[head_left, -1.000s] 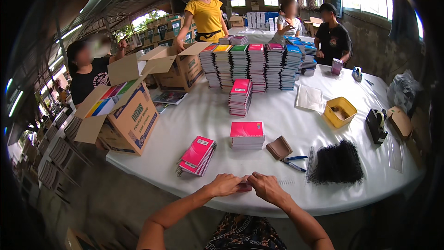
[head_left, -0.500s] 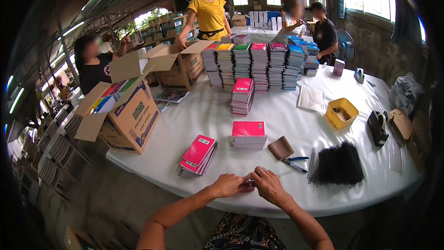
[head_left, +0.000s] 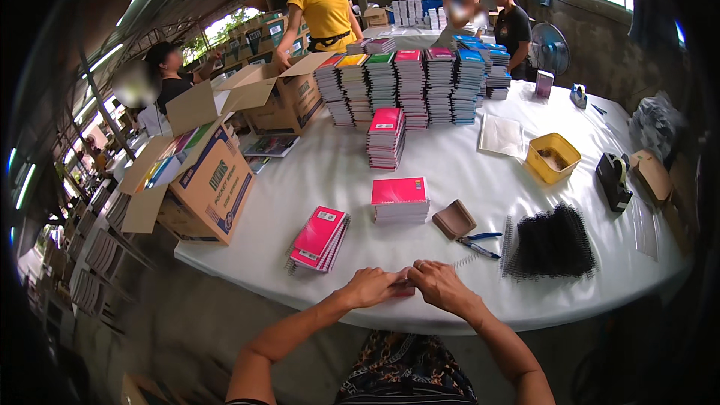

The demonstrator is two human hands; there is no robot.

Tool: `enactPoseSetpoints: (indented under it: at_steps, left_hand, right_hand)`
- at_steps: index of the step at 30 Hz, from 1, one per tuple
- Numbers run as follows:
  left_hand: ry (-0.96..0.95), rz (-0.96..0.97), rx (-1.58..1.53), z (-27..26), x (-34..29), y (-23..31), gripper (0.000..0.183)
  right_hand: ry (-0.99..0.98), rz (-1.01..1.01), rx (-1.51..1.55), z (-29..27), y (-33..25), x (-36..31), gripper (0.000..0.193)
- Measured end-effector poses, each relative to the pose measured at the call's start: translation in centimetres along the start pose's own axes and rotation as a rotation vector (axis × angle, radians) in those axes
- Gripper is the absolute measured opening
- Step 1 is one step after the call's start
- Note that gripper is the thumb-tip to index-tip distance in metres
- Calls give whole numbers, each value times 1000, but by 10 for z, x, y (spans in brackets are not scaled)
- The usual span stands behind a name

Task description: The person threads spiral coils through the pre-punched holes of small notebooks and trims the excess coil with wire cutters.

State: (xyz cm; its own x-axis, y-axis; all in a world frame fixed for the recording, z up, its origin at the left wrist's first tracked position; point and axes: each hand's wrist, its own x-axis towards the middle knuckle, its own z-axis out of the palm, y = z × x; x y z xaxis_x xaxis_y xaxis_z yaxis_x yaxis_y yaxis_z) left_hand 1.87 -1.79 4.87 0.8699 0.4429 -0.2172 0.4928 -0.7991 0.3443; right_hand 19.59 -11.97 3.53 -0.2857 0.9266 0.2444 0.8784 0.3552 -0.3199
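Note:
At the table's near edge, my left hand (head_left: 373,287) is closed on a small pink notebook (head_left: 406,292), mostly hidden by my fingers. My right hand (head_left: 444,286) is closed at the notebook's upper edge, its fingertips meeting those of the left. A thin spiral wire (head_left: 466,260) sticks out beyond the right hand; where it meets the notebook is hidden. Left of my hands lie a few pink spiral notebooks (head_left: 321,232). A stack of pink notebooks (head_left: 400,191) stands straight ahead. Blue-handled pliers (head_left: 480,244) rest to the right beside a brown dish (head_left: 454,220).
A pile of black spiral coils (head_left: 553,242) lies right, with a yellow tub (head_left: 553,157) and tape dispenser (head_left: 614,183) beyond. Tall notebook stacks (head_left: 411,90) line the back. An open carton (head_left: 210,187) stands left. A person in yellow (head_left: 322,11) stands behind another carton (head_left: 289,101).
The view has shifted slightly, with table items sitting a little higher in it. My hands stay together at the notebook, with only slight finger movement.

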Motion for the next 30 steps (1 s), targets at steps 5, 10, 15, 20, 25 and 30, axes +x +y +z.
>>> enactPoseSetpoints:
  at_steps: [5,10,15,20,25,30]
  left_hand:
    - [99,16,-41,8,0,-6,53]
    - [42,39,-17,0,-4,2,51]
    - [1,43,32,-1,-4,5,51]
    - [-95,-3,149,2,-1,4,57]
    - [97,182,55,8,-8,-2,62]
    - [-50,113,134,2,-4,1,61]
  right_hand:
    - [212,-15,42,8,-2,1,19]
    - [29,42,-3,-2,-9,-3,20]
    - [32,69,36,-2,-8,-1,14]
    - [226,42,89,-17,17,2,11]
    - [256,436,-132,-9,105,-2,44]
    - [-80,590,-170,9,125,-9,78]
